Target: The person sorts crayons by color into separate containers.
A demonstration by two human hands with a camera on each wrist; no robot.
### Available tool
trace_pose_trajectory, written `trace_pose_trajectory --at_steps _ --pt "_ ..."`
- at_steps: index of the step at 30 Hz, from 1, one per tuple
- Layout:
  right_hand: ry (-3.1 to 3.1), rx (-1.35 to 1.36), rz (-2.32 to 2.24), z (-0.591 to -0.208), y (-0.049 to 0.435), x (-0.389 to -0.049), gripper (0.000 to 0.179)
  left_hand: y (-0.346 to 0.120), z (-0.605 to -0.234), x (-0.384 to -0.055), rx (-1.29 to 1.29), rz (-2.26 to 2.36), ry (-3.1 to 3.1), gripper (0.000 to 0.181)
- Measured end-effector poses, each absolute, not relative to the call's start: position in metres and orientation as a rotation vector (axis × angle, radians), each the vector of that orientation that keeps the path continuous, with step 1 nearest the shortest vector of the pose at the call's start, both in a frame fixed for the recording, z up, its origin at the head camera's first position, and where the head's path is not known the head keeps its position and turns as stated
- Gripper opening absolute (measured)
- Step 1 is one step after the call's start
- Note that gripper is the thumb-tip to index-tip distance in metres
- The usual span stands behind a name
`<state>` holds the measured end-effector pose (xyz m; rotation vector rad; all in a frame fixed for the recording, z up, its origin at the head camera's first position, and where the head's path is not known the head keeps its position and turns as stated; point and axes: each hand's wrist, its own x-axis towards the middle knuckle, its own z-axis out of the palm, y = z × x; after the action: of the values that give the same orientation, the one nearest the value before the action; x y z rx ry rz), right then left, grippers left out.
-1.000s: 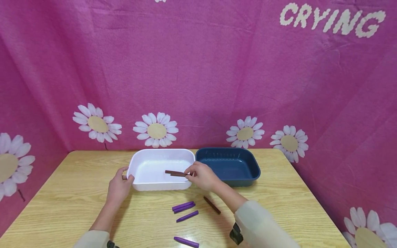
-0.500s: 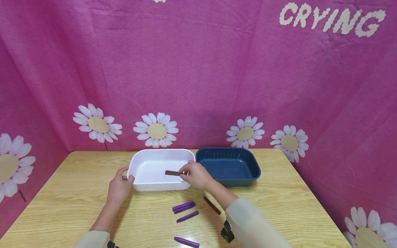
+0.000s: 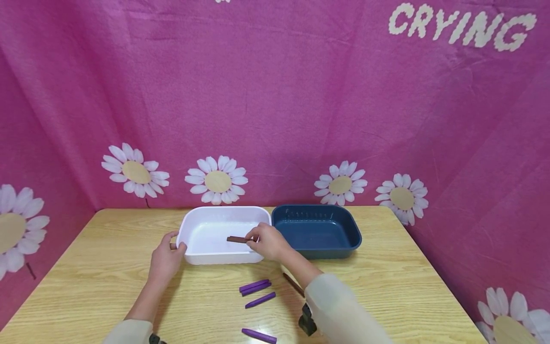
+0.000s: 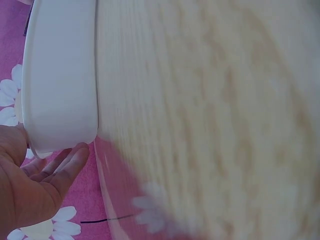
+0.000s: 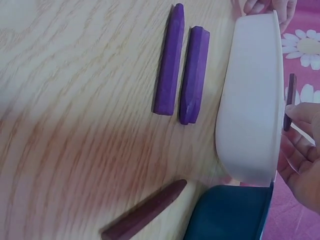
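Pink daisy cloth [image 3: 275, 110] behind a wooden table [image 3: 99, 277], with a white tray [image 3: 223, 258] and a blue tray [image 3: 335, 253] side by side.
From where I stand, the left hand [image 3: 166, 255] grips the white tray's end between thumb and fingers, while the right hand [image 3: 268, 242] pinches a brown crayon [image 3: 236, 239] over that tray; whether it's more than one, I can't tell. Nearer lie four purple crayons [image 3: 260, 300] and another brown crayon [image 3: 293, 284].
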<state>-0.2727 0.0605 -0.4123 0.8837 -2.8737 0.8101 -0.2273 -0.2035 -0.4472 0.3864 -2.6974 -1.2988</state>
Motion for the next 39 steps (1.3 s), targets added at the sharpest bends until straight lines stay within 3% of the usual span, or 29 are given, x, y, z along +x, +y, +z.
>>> trace_pose_trajectory --at_steps 39 --pt "-2.847 0.786 0.919 -0.404 0.073 -0.270 0.017 -0.203 -0.449 -0.228 0.380 -1.284 -2.696 0.054"
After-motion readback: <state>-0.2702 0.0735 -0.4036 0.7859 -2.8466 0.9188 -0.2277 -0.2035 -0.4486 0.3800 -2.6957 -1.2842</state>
